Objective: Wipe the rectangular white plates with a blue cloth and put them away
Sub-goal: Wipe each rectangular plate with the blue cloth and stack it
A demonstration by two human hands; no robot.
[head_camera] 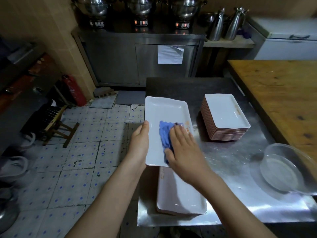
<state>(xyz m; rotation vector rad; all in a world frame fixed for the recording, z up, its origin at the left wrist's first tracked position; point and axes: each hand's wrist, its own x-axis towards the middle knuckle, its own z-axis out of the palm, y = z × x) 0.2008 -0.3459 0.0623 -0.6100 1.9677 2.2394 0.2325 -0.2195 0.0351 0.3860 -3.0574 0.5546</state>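
**Plate held lengthwise, cloth pressed on it**

At the steel table's (240, 169) left edge, the white plate (164, 110) lies face up, its long axis pointing away from the person. The left hand (139, 141) grips its left long rim, thumb on top. The right hand (183, 148), fingers flat, presses the blue cloth (164, 134) onto its near right part.

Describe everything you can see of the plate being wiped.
The plate is white, rectangular with rounded corners and a raised rim, glossy, ceramic-looking, with a small orange mark near its right edge. It lies lengthwise away from the person at the left edge of the steel table, its near end over a low stack of like plates. The left hand grips its left rim, thumb on top. The right hand presses a blue cloth flat against its inside. Whether it rests on the table cannot be told.
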